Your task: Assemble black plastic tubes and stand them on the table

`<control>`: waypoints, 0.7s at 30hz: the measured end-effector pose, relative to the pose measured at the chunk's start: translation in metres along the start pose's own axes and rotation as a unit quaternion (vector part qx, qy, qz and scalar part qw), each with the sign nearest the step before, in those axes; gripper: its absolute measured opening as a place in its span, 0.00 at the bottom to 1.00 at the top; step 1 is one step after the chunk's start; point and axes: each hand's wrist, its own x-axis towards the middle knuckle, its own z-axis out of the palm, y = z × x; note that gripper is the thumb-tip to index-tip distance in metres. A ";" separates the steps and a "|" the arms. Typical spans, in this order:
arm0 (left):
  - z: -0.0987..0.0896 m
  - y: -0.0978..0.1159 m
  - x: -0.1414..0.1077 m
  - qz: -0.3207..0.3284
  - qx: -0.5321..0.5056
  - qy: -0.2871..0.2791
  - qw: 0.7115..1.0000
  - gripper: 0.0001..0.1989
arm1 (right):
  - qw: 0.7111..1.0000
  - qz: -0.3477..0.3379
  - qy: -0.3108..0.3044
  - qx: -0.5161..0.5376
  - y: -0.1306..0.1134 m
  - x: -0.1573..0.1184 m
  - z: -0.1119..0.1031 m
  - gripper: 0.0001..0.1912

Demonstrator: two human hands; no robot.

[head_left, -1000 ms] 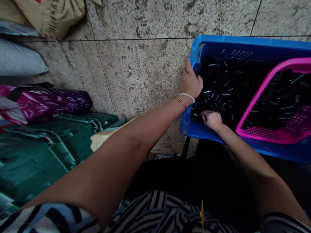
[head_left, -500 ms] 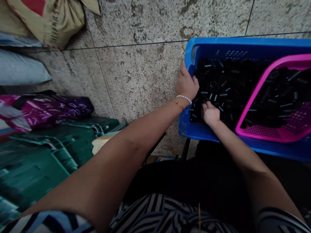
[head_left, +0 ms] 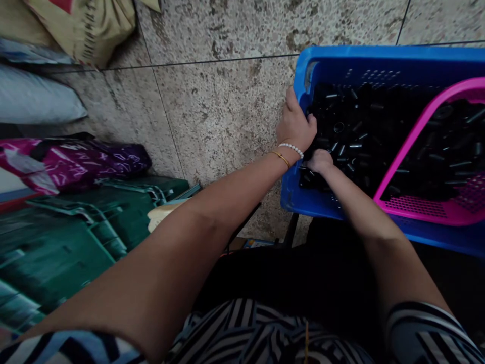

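Observation:
My left hand (head_left: pixel 296 124) is wrapped over the left end of a blue plastic crate (head_left: pixel 361 52), gripping its rim. Small black tube-like pieces (head_left: pixel 354 146), some with shiny highlights, fill the crate in a loose heap. Low among these pieces, close to the crate's left end, is my right hand (head_left: pixel 320 162). Its fingers point left, just beside my left wrist, and are blurred and partly hidden, so what they hold cannot be made out. A pink plastic basket (head_left: pixel 403 144) lies inside the crate on the right, with more black pieces in it.
Stone-patterned floor (head_left: pixel 223 111) lies left of and beyond the crate. Green plastic crates (head_left: pixel 68 253) stand at the lower left. Behind them are a purple patterned bag (head_left: pixel 94 164), a pale sack (head_left: pixel 38 96) and a tan printed sack (head_left: pixel 91 30).
My right hand has moved left through the black pieces toward the crate's end, near my left wrist. My left hand keeps its grip on the rim. The view has shifted slightly.

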 end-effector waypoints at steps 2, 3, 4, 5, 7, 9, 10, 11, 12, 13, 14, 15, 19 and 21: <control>0.000 0.000 0.001 0.005 0.004 0.008 1.000 0.43 | 0.998 0.014 -0.017 0.056 0.003 0.005 -0.009 0.22; 0.000 0.000 0.001 0.007 0.010 0.011 1.000 0.44 | 0.996 0.019 -0.026 0.085 0.002 0.008 -0.012 0.21; -0.001 0.000 0.001 0.008 0.015 0.014 1.000 0.44 | 0.993 0.022 -0.030 0.111 -0.001 0.010 -0.013 0.20; -0.001 0.000 0.001 0.009 0.020 0.016 1.000 0.44 | 0.990 0.027 -0.032 0.133 -0.005 0.012 -0.012 0.20; -0.001 0.000 0.001 0.012 0.024 0.019 0.999 0.43 | 0.985 0.032 -0.030 0.166 -0.013 0.014 -0.008 0.20; -0.002 -0.001 0.001 0.013 0.021 0.021 0.999 0.43 | 0.982 0.031 -0.026 0.182 -0.017 0.013 -0.002 0.21; -0.001 -0.001 0.001 0.012 0.018 0.019 1.000 0.43 | 0.982 0.026 -0.023 0.185 -0.016 0.012 -0.001 0.21; -0.001 -0.001 0.001 0.010 0.013 0.015 1.000 0.43 | 0.983 0.020 -0.021 0.183 -0.012 0.010 0.000 0.21; -0.001 -0.001 0.001 0.008 0.007 0.010 1.000 0.43 | 0.984 0.013 -0.018 0.176 -0.005 0.007 -0.001 0.21; -0.001 -0.001 0.001 0.007 0.003 0.006 1.000 0.43 | 0.986 0.006 -0.015 0.163 0.003 0.002 -0.003 0.20; -0.001 -0.001 0.001 0.006 0.001 0.003 1.000 0.44 | 0.989 -0.002 -0.013 0.145 0.013 -0.003 -0.006 0.19; -0.002 -0.001 0.000 0.004 0.002 0.001 1.000 0.44 | 0.992 -0.010 -0.011 0.122 0.022 -0.008 -0.010 0.18; -0.003 0.002 0.000 -0.002 0.006 -0.010 1.000 0.45 | 0.998 -0.057 -0.024 0.031 0.041 -0.030 -0.020 0.23; -0.004 0.002 -0.001 -0.006 0.001 -0.017 1.000 0.45 | 0.996 -0.076 -0.041 0.004 0.032 -0.033 -0.016 0.25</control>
